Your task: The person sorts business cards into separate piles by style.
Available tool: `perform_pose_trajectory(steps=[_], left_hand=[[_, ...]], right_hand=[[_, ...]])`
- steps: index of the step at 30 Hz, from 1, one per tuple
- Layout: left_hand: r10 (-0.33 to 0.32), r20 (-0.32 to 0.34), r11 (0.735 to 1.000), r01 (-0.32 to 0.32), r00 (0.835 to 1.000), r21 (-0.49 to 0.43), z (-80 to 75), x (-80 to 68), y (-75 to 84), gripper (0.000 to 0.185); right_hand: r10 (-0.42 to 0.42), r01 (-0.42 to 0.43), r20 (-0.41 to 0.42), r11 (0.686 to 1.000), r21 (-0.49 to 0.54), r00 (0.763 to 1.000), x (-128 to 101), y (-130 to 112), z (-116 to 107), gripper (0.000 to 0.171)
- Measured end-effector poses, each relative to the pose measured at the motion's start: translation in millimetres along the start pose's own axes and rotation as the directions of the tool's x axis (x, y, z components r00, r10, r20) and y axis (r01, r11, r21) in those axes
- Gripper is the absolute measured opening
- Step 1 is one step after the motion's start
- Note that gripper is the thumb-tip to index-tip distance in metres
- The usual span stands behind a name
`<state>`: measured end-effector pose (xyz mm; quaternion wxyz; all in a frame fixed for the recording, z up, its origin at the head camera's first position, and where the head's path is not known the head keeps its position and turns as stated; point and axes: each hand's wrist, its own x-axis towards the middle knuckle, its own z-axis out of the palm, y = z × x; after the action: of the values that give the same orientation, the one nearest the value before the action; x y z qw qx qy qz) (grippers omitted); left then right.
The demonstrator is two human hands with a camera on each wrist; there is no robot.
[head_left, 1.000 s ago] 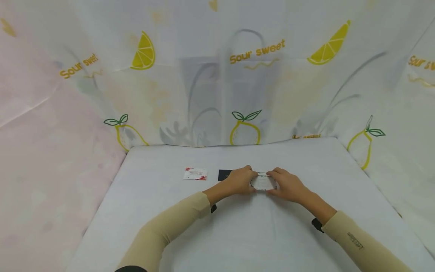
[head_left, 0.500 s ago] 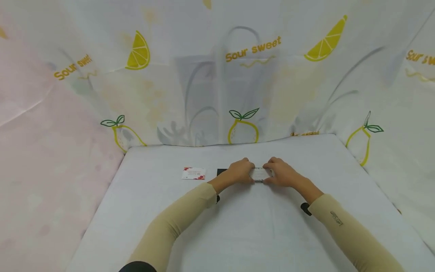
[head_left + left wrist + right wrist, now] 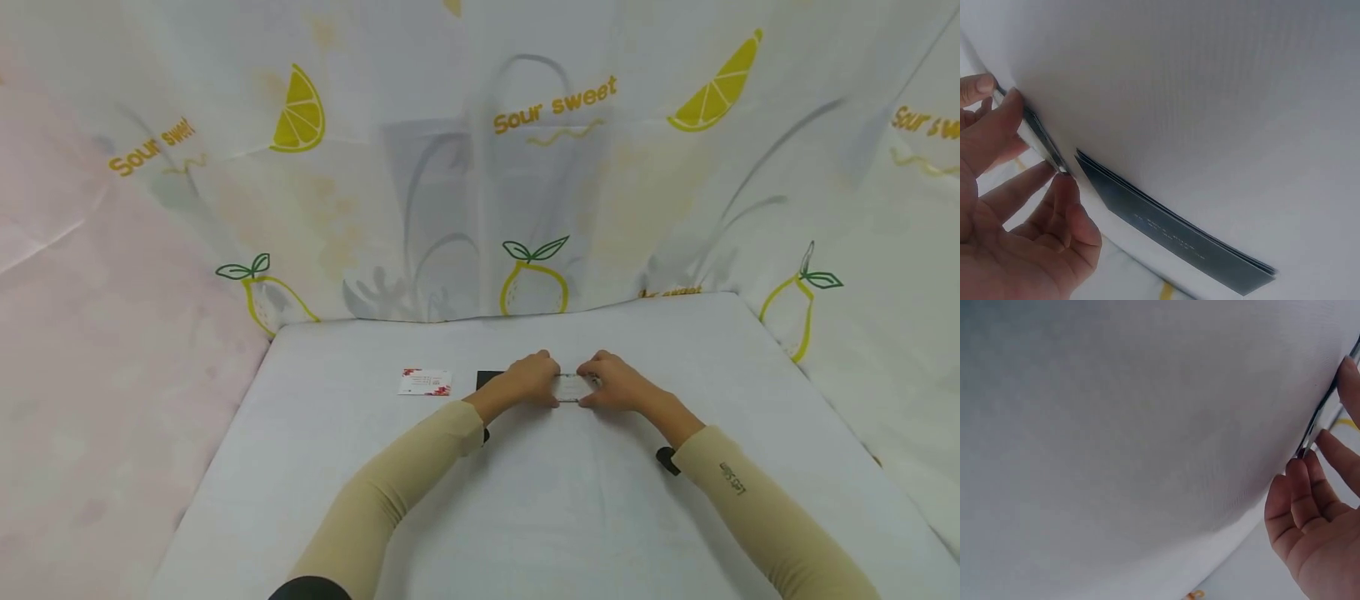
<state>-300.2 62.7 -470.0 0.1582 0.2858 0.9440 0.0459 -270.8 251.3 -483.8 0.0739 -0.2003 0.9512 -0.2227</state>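
Note:
In the head view, a small stack of white cards [image 3: 570, 387] with a patterned border lies between my two hands. My left hand [image 3: 534, 379] pinches its left end, thumb on the near edge and fingers on the far edge. My right hand [image 3: 617, 383] holds the right end the same way. The left wrist view shows the stack's dark lower edge against the white cloth, beside the left thumb and fingertips. A stack of black cards [image 3: 1172, 222] lies just left of that hand, partly covered by it in the head view.
A white card with red flowers [image 3: 425, 382] lies farther left in the same row. The white-covered table [image 3: 525, 508] ends at a hanging cloth [image 3: 450, 192] printed with lemons, with more cloth at both sides.
Both hands have moved the white card stack away from the body, roughly level with the black cards. In the last half second the hands have barely moved. The head view has shifted slightly.

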Motion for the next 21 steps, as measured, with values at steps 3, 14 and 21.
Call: perform_pose_trajectory(steps=[3, 14, 21], left_hand=[[0.003, 0.004, 1.000, -0.003, 1.000, 0.005, -0.3, -0.7, -1.0, 0.054], [0.023, -0.015, 1.000, -0.023, 1.000, 0.006, 1.5, -1.7, 1.6, 0.060], [0.020, -0.039, 1.000, -0.020, 0.999, 0.024, 2.2, 0.3, -2.4, 0.056]], right_hand=[[0.001, -0.001, 0.000, 1.000, 0.010, 1.000, 0.6, 0.1, -0.2, 0.053], [0.035, -0.035, 0.000, 0.999, 0.013, 0.999, -3.0, -2.4, -2.7, 0.055], [0.072, -0.072, 0.003, 0.997, 0.002, 0.997, -2.8, -8.2, -6.5, 0.054]])
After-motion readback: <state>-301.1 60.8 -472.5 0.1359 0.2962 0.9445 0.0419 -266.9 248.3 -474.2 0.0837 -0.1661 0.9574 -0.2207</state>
